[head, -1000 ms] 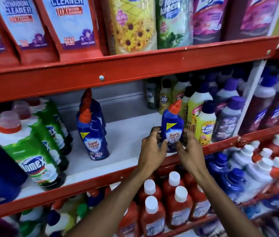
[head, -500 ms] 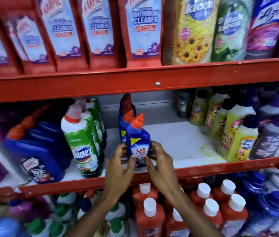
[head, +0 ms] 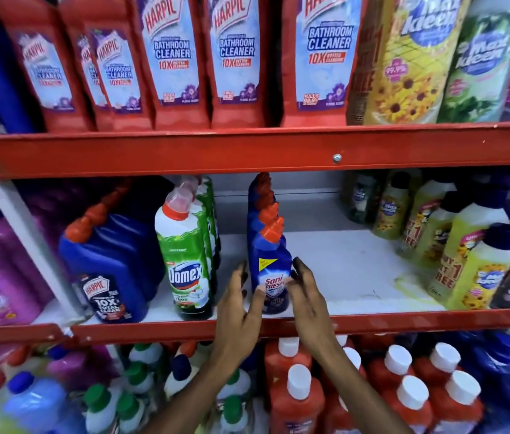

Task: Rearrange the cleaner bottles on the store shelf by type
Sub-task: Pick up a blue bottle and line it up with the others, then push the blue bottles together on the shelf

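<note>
Both hands are cupping the front Sani Fresh bottle [head: 268, 270], a blue one with an orange cap, standing upright near the front edge of the middle shelf [head: 341, 270]. The left hand [head: 238, 311] is pressing its thumb against the lower label, fingers reaching round the bottle's left side; the right hand [head: 305, 296] is mirroring it, fingertips curling round the right side. Each grip is half closed and touching the bottle. More matching blue bottles [head: 261, 208] are lining up behind it, with the green Domex bottles [head: 186, 261] just beside on the left.
</note>
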Tool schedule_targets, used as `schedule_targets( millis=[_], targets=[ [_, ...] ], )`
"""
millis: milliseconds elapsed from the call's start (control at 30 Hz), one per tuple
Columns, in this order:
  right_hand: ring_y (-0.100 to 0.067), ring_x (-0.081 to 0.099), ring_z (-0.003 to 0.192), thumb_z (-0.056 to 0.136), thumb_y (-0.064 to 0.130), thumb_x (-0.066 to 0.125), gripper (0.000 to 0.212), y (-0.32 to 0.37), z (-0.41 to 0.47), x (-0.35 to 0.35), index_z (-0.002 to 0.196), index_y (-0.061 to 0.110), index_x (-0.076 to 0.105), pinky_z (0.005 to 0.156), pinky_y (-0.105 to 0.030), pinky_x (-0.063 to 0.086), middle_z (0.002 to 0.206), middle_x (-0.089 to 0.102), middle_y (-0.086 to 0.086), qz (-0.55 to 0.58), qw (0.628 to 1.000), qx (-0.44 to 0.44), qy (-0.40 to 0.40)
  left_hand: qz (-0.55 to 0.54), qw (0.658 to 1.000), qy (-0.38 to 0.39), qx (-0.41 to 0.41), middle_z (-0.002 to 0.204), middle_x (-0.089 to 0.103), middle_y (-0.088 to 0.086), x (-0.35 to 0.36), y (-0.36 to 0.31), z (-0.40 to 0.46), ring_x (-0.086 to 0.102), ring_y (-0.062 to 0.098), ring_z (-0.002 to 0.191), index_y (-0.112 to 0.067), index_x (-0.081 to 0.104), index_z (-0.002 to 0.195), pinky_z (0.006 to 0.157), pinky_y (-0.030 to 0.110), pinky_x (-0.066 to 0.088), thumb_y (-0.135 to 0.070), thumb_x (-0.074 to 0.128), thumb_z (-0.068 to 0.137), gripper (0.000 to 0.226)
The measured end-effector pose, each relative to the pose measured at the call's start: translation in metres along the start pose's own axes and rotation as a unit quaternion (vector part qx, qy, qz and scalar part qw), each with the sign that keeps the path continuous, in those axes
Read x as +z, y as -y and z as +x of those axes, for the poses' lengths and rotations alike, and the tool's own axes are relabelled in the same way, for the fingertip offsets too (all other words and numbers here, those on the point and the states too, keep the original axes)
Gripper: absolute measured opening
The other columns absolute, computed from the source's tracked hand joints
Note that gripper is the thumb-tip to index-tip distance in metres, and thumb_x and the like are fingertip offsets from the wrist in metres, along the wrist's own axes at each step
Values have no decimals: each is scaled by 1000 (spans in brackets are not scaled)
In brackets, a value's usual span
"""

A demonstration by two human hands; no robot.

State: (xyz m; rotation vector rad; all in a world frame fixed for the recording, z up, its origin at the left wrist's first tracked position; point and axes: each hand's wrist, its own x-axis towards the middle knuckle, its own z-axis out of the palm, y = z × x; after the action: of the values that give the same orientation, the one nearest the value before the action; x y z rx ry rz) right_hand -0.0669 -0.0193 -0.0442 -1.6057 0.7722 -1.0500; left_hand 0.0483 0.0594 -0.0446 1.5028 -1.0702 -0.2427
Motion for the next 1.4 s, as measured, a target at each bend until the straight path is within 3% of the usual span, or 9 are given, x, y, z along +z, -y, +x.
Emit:
schedule_targets(
  millis=[133, 400, 633, 767, 900, 1067, 1167, 1267, 1400],
  targets=[
    [9, 65, 107, 108, 23, 32, 45, 4, 7, 9, 152, 25, 36, 80, -8, 53, 130, 62, 10, 52, 997, 48, 36, -71, 996, 28, -50, 164, 41, 3, 9, -6, 3, 46, 17, 148, -22, 26, 160, 122, 50, 40, -38, 48, 105, 62],
    [-13, 66, 115, 108, 20, 27, 38, 4, 10, 11, 133, 20, 55, 91, -19, 52, 130, 67, -9, 50, 996, 56, 50, -137, 984, 50, -106, 151, 56, 12, 19, 2, 13, 57, 23, 137, -17, 39, 154, 120, 54, 43, -44, 40, 101, 59],
    [-3, 66, 109, 108, 21, 27, 40, 3, 9, 11, 141, 19, 50, 78, -8, 53, 135, 64, -8, 55, 996, 53, 43, -120, 988, 58, -83, 161, 46, 11, 19, 4, 14, 48, 25, 146, -19, 29, 159, 123, 53, 38, -30, 38, 110, 51],
    [29, 52, 111, 104, 34, 34, 51, 14, -9, 20, 154, 22, 36, 78, 6, 42, 141, 49, 14, 79, 992, -29, -93, -86, 995, 18, -41, 167, 32, -8, 3, -1, -3, 35, 9, 153, -32, 26, 159, 126, 41, 35, -47, 44, 104, 59],
    [-6, 62, 119, 96, 37, 40, 37, 17, -30, 35, 126, 25, 59, 90, -6, 46, 127, 66, 6, 50, 956, -172, -232, -18, 993, -97, 67, 143, 60, -19, -40, 3, -31, 54, 5, 137, -39, 57, 137, 110, 21, 44, -49, 47, 98, 42],
    [-4, 63, 120, 97, 40, 40, 38, 26, -40, 87, 123, 28, 66, 97, -13, 46, 126, 68, 15, 15, 982, -178, -67, -34, 965, -242, 100, 125, 62, -16, -92, 16, -26, 59, 11, 122, -32, 61, 122, 101, 16, 45, -38, 50, 97, 28],
    [4, 42, 141, 100, 53, 30, 51, 26, -28, 120, 146, 36, 44, 119, -21, 32, 148, 47, 27, 42, 997, -65, 22, -83, 979, -186, 16, 146, 51, -22, -104, 24, -8, 48, 2, 139, -28, 49, 143, 114, 21, 39, -53, 46, 95, 54],
    [-12, 37, 149, 101, 59, 22, 64, 26, -8, 144, 155, 25, 35, 126, -43, 27, 161, 41, 2, 77, 995, 10, 64, -118, 984, -118, -58, 163, 36, -14, -112, 31, 15, 35, 5, 151, -28, 35, 157, 129, 39, 28, -58, 37, 96, 68],
    [-10, 59, 102, 72, 95, 22, 77, 23, 2, 155, 102, 33, 57, 95, -20, 45, 109, 63, 2, 65, 996, 35, 55, -185, 977, -10, -105, 136, 69, 2, -111, 31, 33, 62, 21, 132, -36, 69, 125, 120, 54, 42, -63, 33, 99, 52]
  ],
)
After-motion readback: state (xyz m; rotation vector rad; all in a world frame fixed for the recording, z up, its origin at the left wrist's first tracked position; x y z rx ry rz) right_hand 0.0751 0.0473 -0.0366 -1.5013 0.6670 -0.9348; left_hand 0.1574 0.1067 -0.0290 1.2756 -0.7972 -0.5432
